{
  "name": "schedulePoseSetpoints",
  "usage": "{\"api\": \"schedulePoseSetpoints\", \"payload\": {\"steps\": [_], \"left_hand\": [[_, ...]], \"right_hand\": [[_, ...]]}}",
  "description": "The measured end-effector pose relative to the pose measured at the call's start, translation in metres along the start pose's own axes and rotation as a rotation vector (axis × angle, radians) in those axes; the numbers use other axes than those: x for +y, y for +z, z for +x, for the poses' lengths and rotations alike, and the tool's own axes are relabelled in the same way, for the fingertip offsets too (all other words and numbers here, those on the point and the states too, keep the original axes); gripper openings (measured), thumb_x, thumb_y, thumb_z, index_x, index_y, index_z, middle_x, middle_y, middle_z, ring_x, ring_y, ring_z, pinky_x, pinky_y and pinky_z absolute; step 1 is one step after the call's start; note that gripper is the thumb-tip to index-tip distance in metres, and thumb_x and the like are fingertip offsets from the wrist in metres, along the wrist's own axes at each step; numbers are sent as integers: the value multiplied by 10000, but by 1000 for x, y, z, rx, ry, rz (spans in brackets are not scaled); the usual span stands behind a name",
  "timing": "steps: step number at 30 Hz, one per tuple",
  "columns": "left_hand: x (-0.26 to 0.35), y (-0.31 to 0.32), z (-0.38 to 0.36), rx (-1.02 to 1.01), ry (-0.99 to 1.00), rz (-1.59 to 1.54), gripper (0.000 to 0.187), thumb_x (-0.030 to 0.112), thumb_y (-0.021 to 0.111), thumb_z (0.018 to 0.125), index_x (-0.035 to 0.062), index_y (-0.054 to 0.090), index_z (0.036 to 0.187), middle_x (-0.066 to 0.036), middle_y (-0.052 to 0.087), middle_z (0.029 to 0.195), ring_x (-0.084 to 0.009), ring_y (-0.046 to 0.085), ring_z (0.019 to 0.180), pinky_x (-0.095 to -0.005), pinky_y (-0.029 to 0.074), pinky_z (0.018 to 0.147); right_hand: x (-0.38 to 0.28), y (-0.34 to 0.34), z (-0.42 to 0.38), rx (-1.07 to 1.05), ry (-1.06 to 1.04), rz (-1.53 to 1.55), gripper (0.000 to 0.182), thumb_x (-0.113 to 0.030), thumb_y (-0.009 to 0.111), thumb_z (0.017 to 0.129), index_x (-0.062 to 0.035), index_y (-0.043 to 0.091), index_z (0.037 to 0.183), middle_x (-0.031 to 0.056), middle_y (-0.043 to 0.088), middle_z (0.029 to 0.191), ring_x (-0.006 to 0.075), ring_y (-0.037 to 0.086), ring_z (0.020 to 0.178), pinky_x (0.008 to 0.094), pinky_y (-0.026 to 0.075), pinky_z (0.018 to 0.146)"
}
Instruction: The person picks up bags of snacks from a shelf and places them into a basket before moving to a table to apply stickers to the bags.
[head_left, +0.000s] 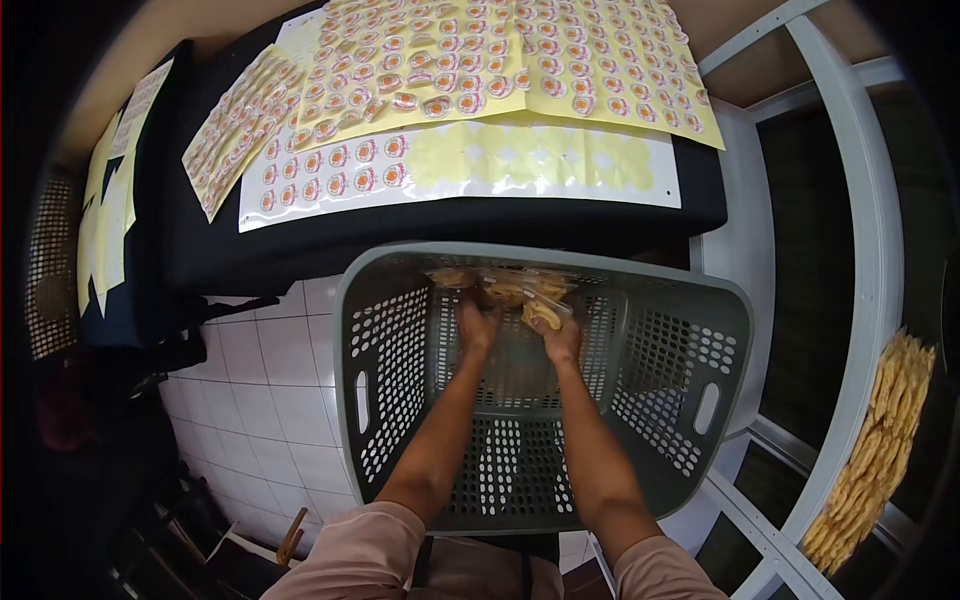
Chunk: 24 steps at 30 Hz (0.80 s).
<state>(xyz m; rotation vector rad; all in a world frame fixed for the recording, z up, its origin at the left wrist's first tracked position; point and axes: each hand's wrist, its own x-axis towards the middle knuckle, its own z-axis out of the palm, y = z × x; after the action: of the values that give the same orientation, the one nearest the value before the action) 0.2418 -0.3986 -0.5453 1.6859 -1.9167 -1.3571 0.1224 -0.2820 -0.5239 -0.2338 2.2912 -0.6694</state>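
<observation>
Both hands reach down inside a large grey-green perforated basket (pixel 545 259). My right hand (pixel 560 338) grips a clear plastic packet with yellowish pieces (pixel 541 312) near the basket's far wall. Beside it on the left, my left hand (pixel 478 328) is at the lower edge of more such packets (pixel 505 290); its fingertips are partly hidden, and whether it grips one is unclear. The packets form a short row along the far wall of the basket.
Beyond the basket, a black-covered table (pixel 600 225) holds yellow and white sticker sheets (pixel 420 70). A metal frame (pixel 850 150) stands on the right, with a stack of filled packets (pixel 880 455). White floor tiles (pixel 270 400) and a wooden chair part (pixel 292 535) lie left.
</observation>
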Motion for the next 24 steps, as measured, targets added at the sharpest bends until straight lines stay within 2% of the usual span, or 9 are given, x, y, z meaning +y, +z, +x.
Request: {"api": "schedulePoseSetpoints", "payload": {"steps": [3, 5, 7, 9, 12, 14, 18, 20, 24], "left_hand": [[-20, 8, 5, -36, 51, -25, 642, 191, 816, 665, 23, 543, 1221, -202, 607, 1036, -348, 584, 979, -442, 456, 882], [-36, 12, 2, 22, 81, 143, 671, 238, 826, 658, 38, 545, 1233, -210, 566, 1109, -374, 525, 1050, -466, 404, 950], [-38, 9, -1, -20, 96, 142, 650, 263, 829, 652, 42, 564, 1203, -219, 533, 1172, -395, 477, 1100, -478, 369, 973], [-49, 6, -7, -71, 193, 129, 576, 258, 822, 659, 33, 586, 1134, -228, 550, 1130, -383, 493, 1080, -465, 384, 955], [-48, -11, -21, -194, 185, -7, 453, 176, 793, 683, 0, 580, 1043, -217, 570, 1083, -339, 577, 967, -410, 462, 857], [-33, -20, -41, -245, 242, -114, 422, 139, 780, 694, -11, 569, 1028, -203, 578, 1075, -316, 605, 930, -385, 486, 820], [33, -51, -90, -454, -348, -621, 493, 34, 585, 883, 88, 352, 1314, -113, 532, 1234, -265, 598, 1034, -393, 585, 733], [58, -63, -115, -491, -288, -699, 412, 64, 577, 901, 83, 401, 1273, -118, 543, 1206, -273, 603, 1025, -418, 581, 770], [102, -86, -164, -554, -225, -901, 446, 37, 564, 896, 42, 382, 1304, -147, 523, 1243, -316, 584, 1073, -470, 531, 857]], "right_hand": [[7, -8, -21, -37, 4, 227, 496, -223, 764, 768, -18, 561, 1171, 144, 636, 1078, 230, 653, 929, 343, 556, 677], [-17, -31, -60, -133, 231, 810, 428, -150, 704, 827, -40, 518, 1197, 107, 620, 1061, 190, 661, 839, 289, 573, 555], [-20, -53, -82, -199, 269, 839, 441, -101, 678, 840, -49, 472, 1225, 95, 597, 1098, 191, 649, 871, 303, 594, 536], [-5, -66, -97, -181, 203, 871, 412, -63, 675, 832, -27, 484, 1196, 110, 602, 1085, 201, 647, 903, 291, 584, 571], [-14, -109, -131, -215, 212, 1021, 496, 11, 687, 800, 6, 452, 1236, 122, 600, 1112, 204, 615, 1001, 282, 530, 804], [-17, -140, -151, -222, 142, 1061, 504, 16, 685, 799, 15, 442, 1240, 126, 595, 1126, 203, 615, 1003, 281, 531, 802], [-24, -193, -202, -174, 79, 1140, 381, 10, 668, 808, 38, 519, 1158, 122, 635, 1061, 183, 641, 950, 289, 539, 792], [-29, -225, -226, -145, 57, 1141, 277, -8, 657, 817, 39, 586, 1081, 108, 666, 986, 182, 663, 879, 307, 536, 816], [1, -267, -270, -116, -100, 1082, 409, -88, 743, 775, 6, 587, 1141, 67, 655, 1028, 147, 618, 941, 297, 491, 858]]}}
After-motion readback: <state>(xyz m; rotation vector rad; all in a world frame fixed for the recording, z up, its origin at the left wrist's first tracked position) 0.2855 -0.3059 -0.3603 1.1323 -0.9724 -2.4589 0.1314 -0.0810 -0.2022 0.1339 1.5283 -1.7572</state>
